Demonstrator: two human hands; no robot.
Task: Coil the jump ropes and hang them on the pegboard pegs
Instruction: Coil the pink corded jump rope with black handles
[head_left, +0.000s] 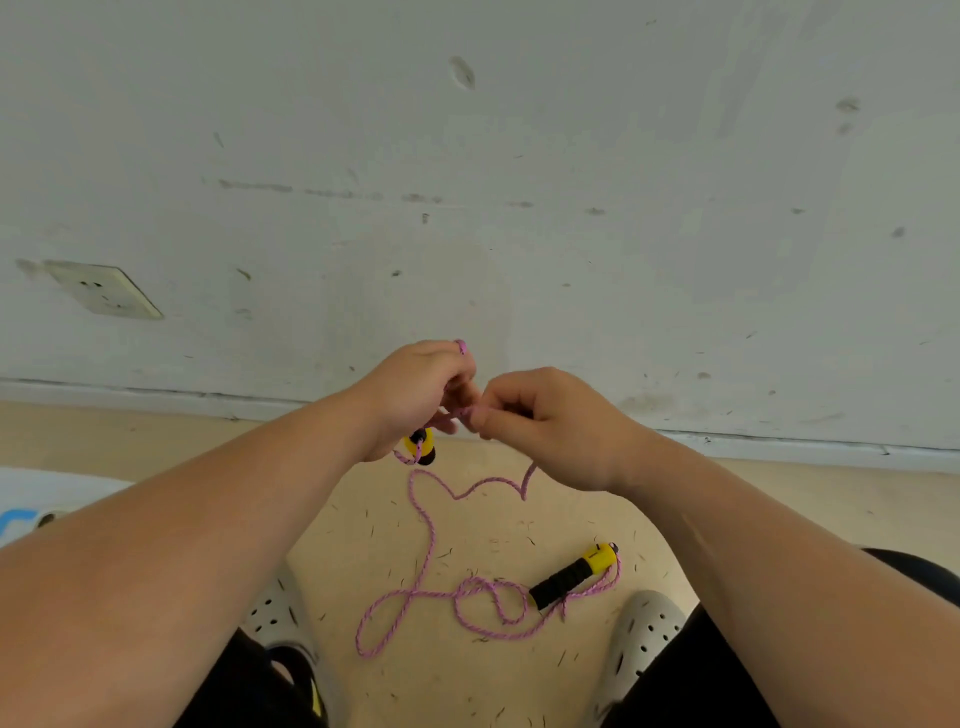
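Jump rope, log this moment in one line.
left hand: grips rope, first handle beneath | right hand: pinches rope | second handle: on floor | rope: mostly uncoiled

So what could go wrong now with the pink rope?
The pink rope crosses over itself in loops on the floor beside the loose handle; pulling it up fast could tighten them into a knot. That handle lies close to a shoe, so a foot might catch it. The right hand only pinches the rope while the left hand grips the other handle, so the rope could slip free.
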